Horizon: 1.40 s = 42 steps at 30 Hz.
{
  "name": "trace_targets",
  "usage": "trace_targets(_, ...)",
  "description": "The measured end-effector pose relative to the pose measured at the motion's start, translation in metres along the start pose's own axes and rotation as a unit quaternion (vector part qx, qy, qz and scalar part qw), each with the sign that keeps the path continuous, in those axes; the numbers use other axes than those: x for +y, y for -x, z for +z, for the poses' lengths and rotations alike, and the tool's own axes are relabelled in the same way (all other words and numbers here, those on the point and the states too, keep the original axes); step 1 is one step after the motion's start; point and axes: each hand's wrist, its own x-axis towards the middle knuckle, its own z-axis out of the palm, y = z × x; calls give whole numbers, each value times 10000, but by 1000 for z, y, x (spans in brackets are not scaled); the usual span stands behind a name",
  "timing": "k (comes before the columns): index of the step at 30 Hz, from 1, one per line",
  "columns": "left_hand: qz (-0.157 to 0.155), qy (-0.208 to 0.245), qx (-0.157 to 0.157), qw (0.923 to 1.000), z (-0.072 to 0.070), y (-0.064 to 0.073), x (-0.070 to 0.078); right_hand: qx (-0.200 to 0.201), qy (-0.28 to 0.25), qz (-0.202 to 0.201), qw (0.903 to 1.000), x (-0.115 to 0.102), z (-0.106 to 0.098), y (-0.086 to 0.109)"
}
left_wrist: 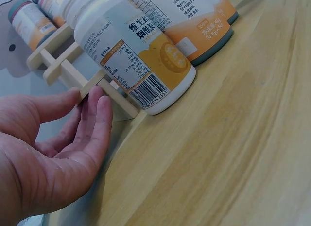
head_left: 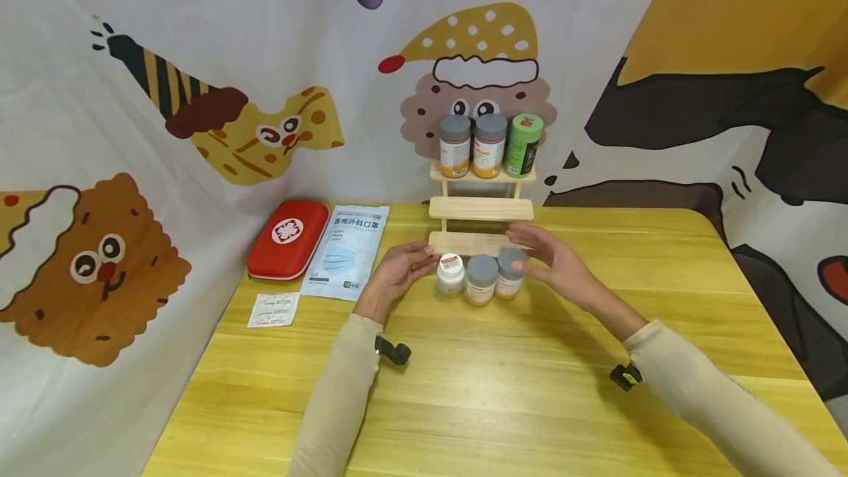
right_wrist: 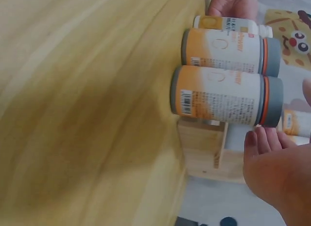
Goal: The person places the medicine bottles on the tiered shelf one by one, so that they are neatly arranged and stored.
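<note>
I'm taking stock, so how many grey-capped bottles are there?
4: the left upper bottle and middle upper bottle atop the rack; the middle lower bottle and right lower bottle on the table before it.

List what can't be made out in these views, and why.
Head: fine print on the small flat white packet; too small.
Head: label text on the green cylindrical jar; too small.
Left wrist: part of the stepped pale-wood stand; hidden behind the white plastic bottle.
Left wrist: upper end of that bottle; cut off by the top edge.
Right wrist: much of the left hand; cut off by the top edge.
</note>
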Motion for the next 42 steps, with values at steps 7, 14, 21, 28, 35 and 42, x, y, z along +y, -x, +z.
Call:
trace_targets(7,6,-20,-26,10000,0,-1,1,-370,-284,251,9986,14,-4,6)
trace_targets(14,-53,-14,-7,10000,0,0,0,-551,-491,412,9964,24,-4,8)
trace_targets(21,-41,0,-13,10000,0,0,-1,-597,-566,360,9960,28,-4,8)
trace_targets(28,-12,-22,-59,10000,-1,1,0,-552,-381,377,9970,32,-5,6)
trace_targets(35,2,-34,-111,9999,0,2,1,-491,-186,304,9982,32,-6,6)
trace_targets(42,22,-108,-158,9998,-1,1,1,-332,-64,282,9990,30,-10,5)
